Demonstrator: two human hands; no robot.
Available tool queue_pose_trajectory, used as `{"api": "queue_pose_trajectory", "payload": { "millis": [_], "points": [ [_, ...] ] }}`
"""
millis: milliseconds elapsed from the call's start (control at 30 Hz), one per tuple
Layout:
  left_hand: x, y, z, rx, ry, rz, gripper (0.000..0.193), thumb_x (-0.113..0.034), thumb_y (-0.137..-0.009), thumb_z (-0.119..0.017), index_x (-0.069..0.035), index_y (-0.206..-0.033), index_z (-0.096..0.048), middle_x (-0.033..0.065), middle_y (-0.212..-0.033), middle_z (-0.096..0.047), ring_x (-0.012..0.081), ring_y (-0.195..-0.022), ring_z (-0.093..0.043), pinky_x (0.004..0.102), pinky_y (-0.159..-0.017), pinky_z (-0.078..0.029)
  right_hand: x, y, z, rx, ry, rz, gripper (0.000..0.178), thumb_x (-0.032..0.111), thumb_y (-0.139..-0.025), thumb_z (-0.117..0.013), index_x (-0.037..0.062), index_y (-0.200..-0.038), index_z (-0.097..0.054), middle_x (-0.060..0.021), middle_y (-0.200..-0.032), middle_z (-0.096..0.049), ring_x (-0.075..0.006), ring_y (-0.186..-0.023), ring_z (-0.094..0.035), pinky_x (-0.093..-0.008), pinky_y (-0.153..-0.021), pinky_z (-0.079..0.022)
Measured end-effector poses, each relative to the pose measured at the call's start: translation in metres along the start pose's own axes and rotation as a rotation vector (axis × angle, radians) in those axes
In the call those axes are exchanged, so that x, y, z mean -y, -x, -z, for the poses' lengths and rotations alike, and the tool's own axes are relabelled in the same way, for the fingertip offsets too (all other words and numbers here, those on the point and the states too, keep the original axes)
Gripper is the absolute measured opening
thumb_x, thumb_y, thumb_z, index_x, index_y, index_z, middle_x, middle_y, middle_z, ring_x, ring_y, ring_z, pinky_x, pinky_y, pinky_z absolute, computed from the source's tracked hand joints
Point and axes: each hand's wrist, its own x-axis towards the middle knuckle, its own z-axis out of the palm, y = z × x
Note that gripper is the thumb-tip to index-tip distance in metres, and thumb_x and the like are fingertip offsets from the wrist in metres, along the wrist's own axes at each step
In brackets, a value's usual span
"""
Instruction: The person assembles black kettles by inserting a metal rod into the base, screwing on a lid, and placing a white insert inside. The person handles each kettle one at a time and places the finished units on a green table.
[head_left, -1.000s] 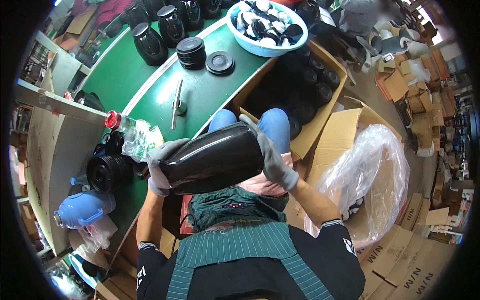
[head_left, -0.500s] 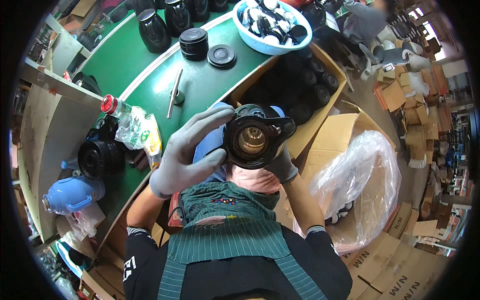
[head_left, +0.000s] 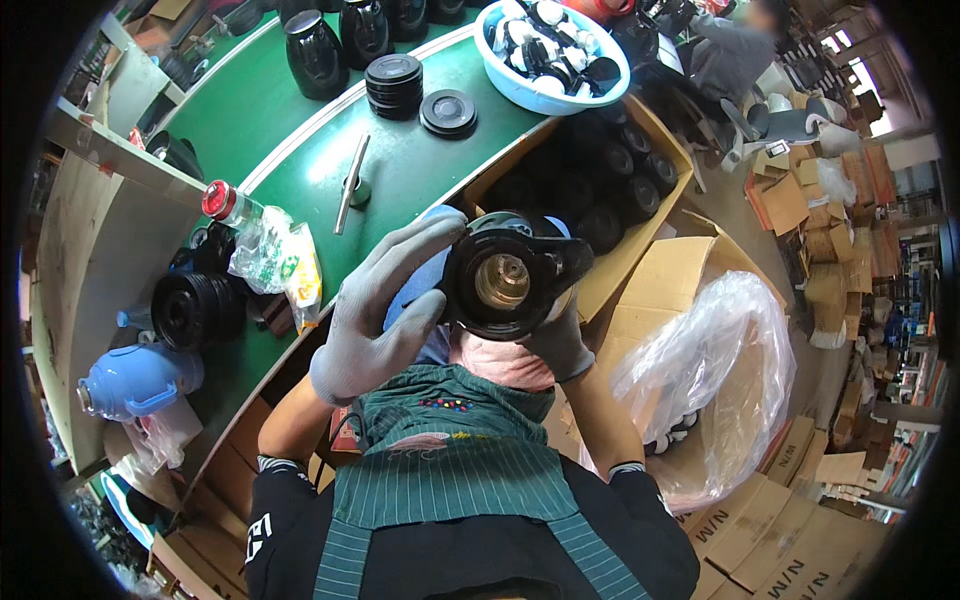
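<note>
In front of my lap I hold a black vacuum jug (head_left: 465, 280), its round mouth facing up at me. A shiny, brownish metallic inside shows through the mouth, and a black lip juts from the rim to the right. My right hand (head_left: 562, 345), in a grey glove, grips the jug's body from the lower right; part of its fingers is hidden behind it. My left hand (head_left: 375, 310), also gloved in grey, is open at the jug's left side. Its thumb and fingers are spread apart, with the tips close to or touching the rim.
On the green table (head_left: 300, 180) are a stack of black lids (head_left: 394, 88), a single lid (head_left: 448, 113), a metal rod (head_left: 352, 185) and black jugs (head_left: 315, 55). A blue basin (head_left: 520, 90) holds black-and-white parts. Right of me are a carton (head_left: 670, 190) and a plastic-lined box (head_left: 740, 370).
My left thumb has drawn back slightly to the left from the rim. The jug stays in nearly the same place in my right hand. The whole view has shifted a little.
</note>
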Motion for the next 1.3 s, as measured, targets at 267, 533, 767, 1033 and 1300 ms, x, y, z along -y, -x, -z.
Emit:
{"api": "queue_pose_trajectory", "payload": {
  "millis": [267, 533, 767, 1033, 1300],
  "points": [
    [0.001, 0.000, -0.005, -0.131, -0.136, -0.161, 0.059, 0.011, -0.089, -0.051, 0.003, -0.147, -0.062, 0.0250, -0.147, -0.063, 0.0368, -0.138, -0.063, 0.0426, -0.118, -0.045, 0.026, 0.010, -0.014, -0.122, -0.146, 0.013, 0.120, -0.010, -0.068, -0.090, 0.0095, -0.165, -0.022, -0.0170, -0.163, -0.039, -0.0299, -0.150, -0.046, -0.0493, -0.123, -0.046],
    [0.002, 0.007, -0.009, -0.172, -0.247, -0.227, 0.055, 0.013, -0.087, -0.055, 0.003, -0.140, -0.066, 0.0248, -0.141, -0.066, 0.0400, -0.130, -0.067, 0.0462, -0.114, -0.050, 0.039, 0.006, -0.013, -0.076, -0.205, 0.017, 0.091, 0.011, -0.094, -0.084, 0.0123, -0.165, -0.026, -0.0175, -0.153, -0.052, -0.0288, -0.144, -0.051, -0.0474, -0.119, -0.050],
    [0.012, 0.016, -0.011, -0.217, -0.379, -0.594, 0.048, -0.006, -0.085, -0.069, 0.004, -0.132, -0.064, 0.0281, -0.134, -0.066, 0.0455, -0.124, -0.067, 0.0586, -0.111, -0.051, -0.012, 0.016, 0.002, -0.137, -0.333, -0.019, 0.079, 0.026, -0.102, -0.076, 0.0111, -0.165, -0.030, -0.0181, -0.157, -0.050, -0.0299, -0.143, -0.052, -0.0473, -0.118, -0.050],
    [0.184, -0.010, 0.065, -0.359, -0.899, 0.193, 0.067, -0.038, -0.098, -0.072, -0.001, -0.151, -0.055, 0.0246, -0.144, -0.064, 0.0418, -0.130, -0.061, 0.0482, -0.114, -0.048, 0.081, -0.061, 0.056, 0.205, -0.256, -0.103, 0.103, 0.042, -0.072, -0.096, -0.0035, -0.155, -0.055, -0.0160, -0.148, -0.065, -0.0269, -0.142, -0.060, -0.0415, -0.123, -0.045],
    [0.301, -0.025, 0.109, -0.402, -0.868, 0.386, 0.046, -0.037, -0.103, -0.071, -0.010, -0.139, -0.071, 0.0230, -0.107, -0.077, 0.0374, -0.095, -0.077, 0.0466, -0.086, -0.059, 0.051, -0.049, -0.004, 0.430, 0.226, 0.068, 0.115, 0.034, -0.067, -0.100, 0.0045, -0.163, -0.044, -0.0202, -0.152, -0.060, -0.0380, -0.141, -0.058, -0.0441, -0.120, -0.046]
  ]
}}
